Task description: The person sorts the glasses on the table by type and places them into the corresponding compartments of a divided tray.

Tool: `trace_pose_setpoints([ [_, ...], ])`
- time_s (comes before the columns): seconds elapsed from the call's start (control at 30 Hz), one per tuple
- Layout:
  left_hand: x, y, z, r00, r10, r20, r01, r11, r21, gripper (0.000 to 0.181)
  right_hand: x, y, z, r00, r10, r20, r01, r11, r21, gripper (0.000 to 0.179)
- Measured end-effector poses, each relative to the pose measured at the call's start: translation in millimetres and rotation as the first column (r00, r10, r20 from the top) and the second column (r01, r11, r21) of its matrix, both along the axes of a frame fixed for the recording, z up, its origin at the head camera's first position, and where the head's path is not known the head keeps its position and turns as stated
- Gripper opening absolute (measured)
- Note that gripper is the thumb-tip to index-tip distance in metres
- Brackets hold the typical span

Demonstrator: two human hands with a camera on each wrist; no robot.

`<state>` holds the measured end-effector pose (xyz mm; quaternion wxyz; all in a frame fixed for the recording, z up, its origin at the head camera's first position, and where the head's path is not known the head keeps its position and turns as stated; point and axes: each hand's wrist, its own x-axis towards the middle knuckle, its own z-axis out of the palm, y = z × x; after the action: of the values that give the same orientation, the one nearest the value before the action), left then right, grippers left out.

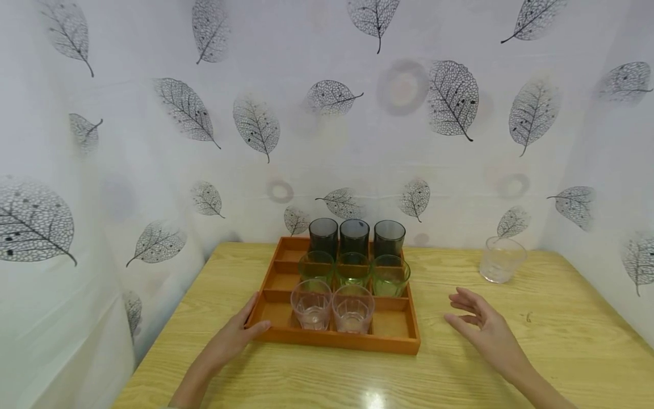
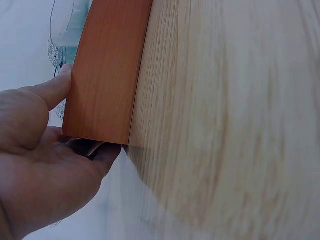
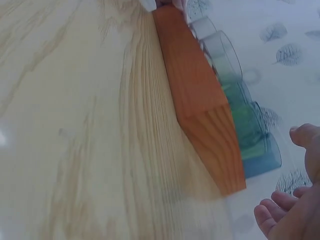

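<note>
An orange wooden tray with compartments sits mid-table. It holds three dark glasses at the back, three green glasses in the middle row and two clear glasses in front. My left hand holds the tray's front-left corner; in the left wrist view the thumb lies on one wall of the tray and the fingers wrap the corner. My right hand hovers with spread fingers above the table, right of the tray, holding nothing. The right wrist view shows the tray beside that hand.
A lone clear glass stands on the wooden table at the back right. White leaf-patterned curtains close in the back and both sides. The tray's front-right compartment holds no glass.
</note>
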<state>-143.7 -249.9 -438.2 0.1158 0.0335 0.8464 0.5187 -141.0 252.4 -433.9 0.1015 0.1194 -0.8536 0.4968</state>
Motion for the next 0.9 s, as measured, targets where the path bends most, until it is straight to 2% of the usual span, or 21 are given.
trace_pose_setpoints([
  [0.27, 1.0, -1.0, 0.6, 1.0, 0.006, 0.012, -0.006, 1.0, 0.005, 0.087, 0.6, 37, -5.3, 0.994, -0.11, -0.015, 0.111, 0.993, 0.035, 0.065],
  [0.5, 0.9, -1.4, -0.1, 1.0, 0.008, 0.002, -0.008, 1.0, 0.007, 0.087, -1.3, 69, -4.9, 0.985, -0.174, -0.02, 0.175, 0.982, 0.066, 0.067],
  [0.7, -0.4, -0.5, -0.5, 1.0, -0.001, 0.004, 0.001, 1.0, 0.015, 0.088, -7.8, 95, -12.0, 0.972, -0.23, -0.047, 0.233, 0.97, 0.067, 0.07],
  [0.9, 0.4, 0.2, -0.3, 1.0, 0.01, 0.012, -0.01, 1.0, 0.016, 0.089, -17.5, 120, -16.0, 0.964, -0.265, -0.032, 0.266, 0.961, 0.076, 0.077],
])
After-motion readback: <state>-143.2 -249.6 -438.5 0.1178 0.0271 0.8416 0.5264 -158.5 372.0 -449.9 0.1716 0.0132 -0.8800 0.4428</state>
